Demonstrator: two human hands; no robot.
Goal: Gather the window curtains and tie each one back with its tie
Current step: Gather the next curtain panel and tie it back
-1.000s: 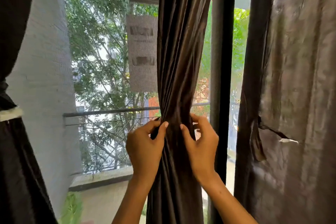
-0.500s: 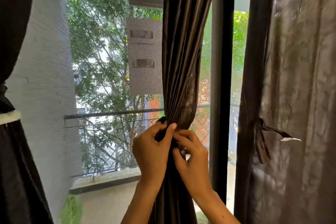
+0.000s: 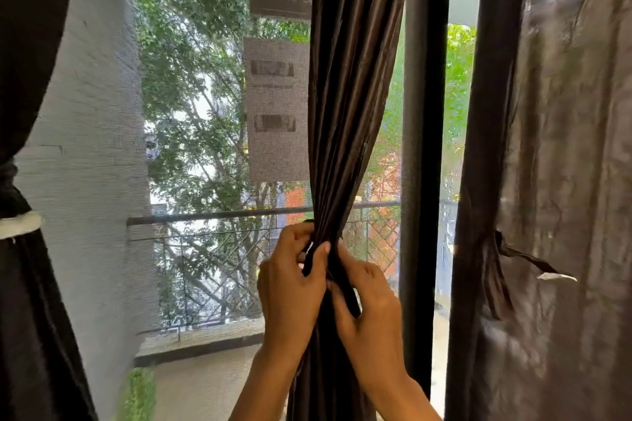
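Two hands, the left hand (image 3: 290, 287) and right hand (image 3: 367, 304), pinch a narrow dark fabric tie (image 3: 343, 287) slanting down to the right across the gathered glossy brown curtain (image 3: 345, 113), which hangs vertically beside the black window frame post (image 3: 424, 147).

The middle curtain (image 3: 345, 106) was dark brown and glossy, hanging in tight vertical pleats and pinched to a narrow waist at railing height. A dark tie (image 3: 345, 287) ran diagonally across that waist. The right curtain (image 3: 561, 181) hung wrinkled, cinched by its own knotted tie (image 3: 502, 267). At the left edge, another dark curtain (image 3: 24, 301) was bound by a pale band (image 3: 20, 224).
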